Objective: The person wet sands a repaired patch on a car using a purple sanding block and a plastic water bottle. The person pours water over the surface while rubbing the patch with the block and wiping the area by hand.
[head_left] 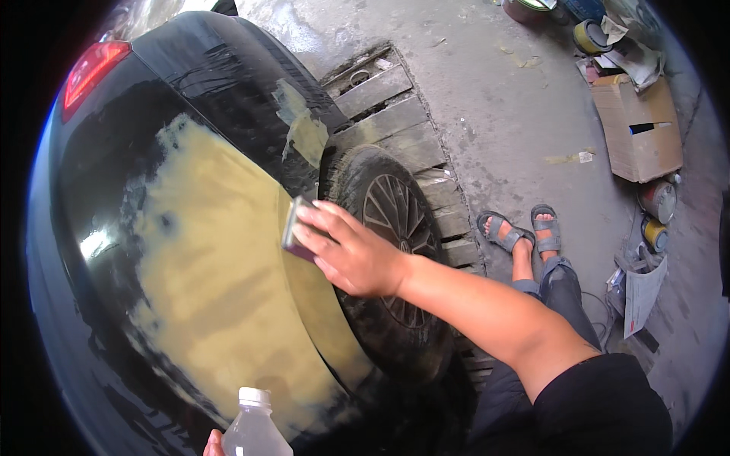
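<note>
A dark car body [91, 175] fills the left, with a large tan filler patch [213, 266] on its rear panel. My right hand [342, 251] grips a flat sanding block [296, 220] at the patch's curved edge beside the wheel arch. My left hand [214, 444], mostly out of frame at the bottom, holds a clear plastic bottle [257, 433] with a white cap and cloudy contents. The dusty wheel [399, 220] sits just right of my right hand.
A wooden slatted grate [372, 99] runs under and beside the wheel. My sandalled feet [517, 232] stand on the concrete floor. On the right are a cardboard box [631, 129], several cans [589, 36], paper scraps and a cable. A red tail light [91, 72] is at the upper left.
</note>
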Available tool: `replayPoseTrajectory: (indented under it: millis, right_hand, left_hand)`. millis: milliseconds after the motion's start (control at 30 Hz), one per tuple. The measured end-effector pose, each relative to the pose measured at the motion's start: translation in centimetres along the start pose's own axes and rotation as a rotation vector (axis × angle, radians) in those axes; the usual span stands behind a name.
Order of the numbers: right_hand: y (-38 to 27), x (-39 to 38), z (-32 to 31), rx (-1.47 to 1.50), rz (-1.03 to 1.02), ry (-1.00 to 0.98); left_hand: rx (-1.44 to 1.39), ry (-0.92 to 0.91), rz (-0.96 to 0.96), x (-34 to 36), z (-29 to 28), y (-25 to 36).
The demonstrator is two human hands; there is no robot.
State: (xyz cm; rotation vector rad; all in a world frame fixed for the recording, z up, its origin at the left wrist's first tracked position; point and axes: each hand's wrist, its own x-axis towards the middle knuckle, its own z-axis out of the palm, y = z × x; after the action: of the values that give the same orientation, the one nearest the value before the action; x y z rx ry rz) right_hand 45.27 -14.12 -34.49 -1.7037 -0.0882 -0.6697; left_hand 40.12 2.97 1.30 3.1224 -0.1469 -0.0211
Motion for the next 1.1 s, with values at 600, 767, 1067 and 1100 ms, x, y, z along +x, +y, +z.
replayPoseTrajectory:
  millis: [600, 767, 1067, 1100]
  right_hand:
    - [1.0, 1.1, 0.5, -0.065, 0.012, 0.054]
    - [-2.9, -3.9, 0.6, -0.016, 0.084, 0.043]
    - [-2.2, -1.8, 0.8, 0.007, 0.118, 0.08]
    - [-3.2, -3.4, 1.0, 0.025, 0.146, 0.068]
  left_hand:
    - [-0.002, 0.208, 0.699, 1.5, 2.5, -3.1]
    - [0.005, 0.213, 0.712, 1.4, 2.2, -3.6]
    - [-0.008, 0.23, 0.746, 1.6, 2.3, -3.9]
    - [0.0, 0.235, 0.745, 1.5, 2.0, -3.9]
